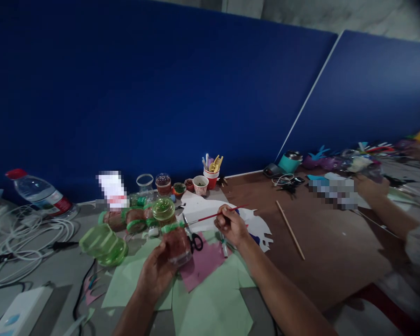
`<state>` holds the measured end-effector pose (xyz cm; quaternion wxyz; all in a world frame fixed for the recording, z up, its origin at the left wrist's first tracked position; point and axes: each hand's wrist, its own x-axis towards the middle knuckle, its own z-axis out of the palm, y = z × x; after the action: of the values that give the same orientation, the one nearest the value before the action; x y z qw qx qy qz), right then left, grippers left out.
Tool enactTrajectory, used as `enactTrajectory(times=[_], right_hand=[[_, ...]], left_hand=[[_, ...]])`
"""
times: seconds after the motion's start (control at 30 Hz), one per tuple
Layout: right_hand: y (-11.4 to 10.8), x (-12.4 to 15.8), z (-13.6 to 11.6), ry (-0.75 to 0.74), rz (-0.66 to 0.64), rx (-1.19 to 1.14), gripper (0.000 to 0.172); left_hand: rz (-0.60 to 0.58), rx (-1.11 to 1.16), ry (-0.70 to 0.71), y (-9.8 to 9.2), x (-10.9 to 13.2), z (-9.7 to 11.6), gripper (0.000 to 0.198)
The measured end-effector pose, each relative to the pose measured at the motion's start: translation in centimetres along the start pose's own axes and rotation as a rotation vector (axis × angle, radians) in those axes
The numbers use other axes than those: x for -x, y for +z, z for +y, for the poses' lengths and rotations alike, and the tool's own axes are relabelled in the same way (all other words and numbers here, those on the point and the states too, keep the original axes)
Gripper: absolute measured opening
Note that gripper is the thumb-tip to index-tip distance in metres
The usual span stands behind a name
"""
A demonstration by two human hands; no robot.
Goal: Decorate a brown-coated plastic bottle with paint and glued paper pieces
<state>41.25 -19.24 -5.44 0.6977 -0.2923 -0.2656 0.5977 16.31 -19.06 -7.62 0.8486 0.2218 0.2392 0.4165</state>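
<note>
My left hand [156, 273] is wrapped around a small brown-painted plastic bottle piece [177, 245] with a green rim, holding it over green paper sheets [210, 303]. In my right hand [231, 227] I pinch a thin red-handled paintbrush [213, 217], its tip reaching toward the top of the bottle piece. Black-handled scissors [195, 240] lie on a pink paper [203, 263] between my hands. A white paper cut-out [255, 226] lies under my right hand.
Green plastic bottle parts [103, 245], small paint cups [200, 185], a red cup of tools [212, 175] and a water bottle [38, 191] stand near the blue wall. White cables [24, 238] lie left. A wooden stick [290, 229] lies right, near another person's arm [385, 205].
</note>
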Motion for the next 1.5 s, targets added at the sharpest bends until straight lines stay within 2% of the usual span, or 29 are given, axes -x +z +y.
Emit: enactTrajectory(times=[0.23, 0.43, 0.83, 1.03, 1.3, 1.5], right_hand=[[0.2, 0.3, 0.3, 0.003, -0.003, -0.017, 0.024], [0.3, 0.4, 0.6, -0.012, -0.024, 0.020, 0.023], [-0.3, 0.0, -0.1, -0.116, 0.019, 0.090, 0.023], [0.1, 0.4, 0.5, -0.067, -0.062, 0.106, 0.023], [-0.2, -0.1, -0.1, -0.100, 0.022, 0.114, 0.025], [0.1, 0.2, 0.2, -0.060, -0.017, 0.089, 0.025]], left_hand=[[0.044, -0.174, 0.072, 1.5, 0.8, 0.1, 0.037], [0.083, -0.216, 0.086, 2.3, 0.7, 0.2, 0.041], [0.141, -0.224, 0.114, 2.8, 0.9, 0.2, 0.042], [0.190, -0.253, 0.137, 3.1, 0.7, 0.1, 0.047], [0.190, -0.279, 0.149, 2.9, 0.8, 0.1, 0.047], [0.213, -0.299, 0.160, 2.6, 0.6, -0.1, 0.046]])
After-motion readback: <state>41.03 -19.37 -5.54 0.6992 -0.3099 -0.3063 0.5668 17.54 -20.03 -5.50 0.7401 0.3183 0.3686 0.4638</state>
